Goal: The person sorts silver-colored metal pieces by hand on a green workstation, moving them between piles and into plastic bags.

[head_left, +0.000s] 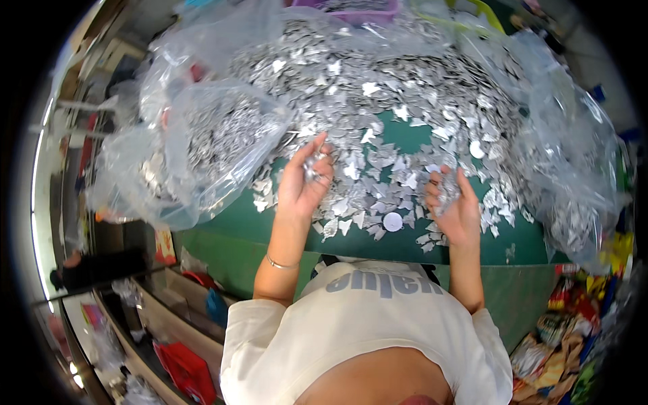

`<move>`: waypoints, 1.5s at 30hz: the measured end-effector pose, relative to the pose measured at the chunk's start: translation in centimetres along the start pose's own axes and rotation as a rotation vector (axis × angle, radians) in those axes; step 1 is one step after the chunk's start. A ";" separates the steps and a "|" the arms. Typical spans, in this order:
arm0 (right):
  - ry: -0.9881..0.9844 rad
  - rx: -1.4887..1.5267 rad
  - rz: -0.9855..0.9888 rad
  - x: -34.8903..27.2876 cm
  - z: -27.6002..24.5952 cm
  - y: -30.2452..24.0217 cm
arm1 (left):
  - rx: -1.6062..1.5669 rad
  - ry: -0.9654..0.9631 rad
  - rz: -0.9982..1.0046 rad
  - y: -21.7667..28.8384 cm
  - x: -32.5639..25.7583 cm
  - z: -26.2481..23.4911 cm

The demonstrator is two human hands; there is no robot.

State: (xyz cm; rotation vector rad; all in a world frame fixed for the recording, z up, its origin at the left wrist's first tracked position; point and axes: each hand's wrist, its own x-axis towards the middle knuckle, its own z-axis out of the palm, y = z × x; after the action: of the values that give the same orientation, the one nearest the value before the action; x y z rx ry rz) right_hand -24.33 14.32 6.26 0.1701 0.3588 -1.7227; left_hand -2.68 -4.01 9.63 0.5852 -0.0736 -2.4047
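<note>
Hands sorting silver foil pieces [378, 108] on green bench [236, 226]
Left hand [304, 179] pinches pieces, fingers pointing toward far edge; right hand [453, 202] clutches a handful near front edge

Around the work — bags and clutter

Clear plastic bag [202, 145] left, purple tray [358, 9] behind, red bag [183, 368] on floor — colourful packets [574, 331] right.

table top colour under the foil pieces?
Green: the table top shows bare between the hands and the person's body, clearest in the head view.
</note>
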 end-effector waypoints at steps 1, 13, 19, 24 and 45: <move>0.033 -0.013 -0.019 0.2 0.6 0.4 | -0.076 0.028 -0.118 -1.0 0.0 0.3; 0.068 -0.055 -0.026 0.2 0.7 0.9 | 0.281 0.049 -0.271 -6.9 0.7 1.7; 0.064 -0.043 0.037 0.1 -0.1 0.6 | 0.206 0.116 -0.365 -7.7 0.8 0.8; 0.040 -0.047 0.107 0.3 -0.6 0.8 | 0.142 0.027 -0.333 -7.7 1.0 -0.8; 0.043 -0.127 0.085 0.9 -1.6 0.9 | 0.162 -0.130 -0.030 -4.4 1.2 1.2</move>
State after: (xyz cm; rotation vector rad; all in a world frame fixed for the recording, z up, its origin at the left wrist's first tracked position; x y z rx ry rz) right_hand -23.74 13.90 4.41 0.1286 0.4845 -1.6091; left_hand -6.62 -1.37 9.34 0.5044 -0.3205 -2.4791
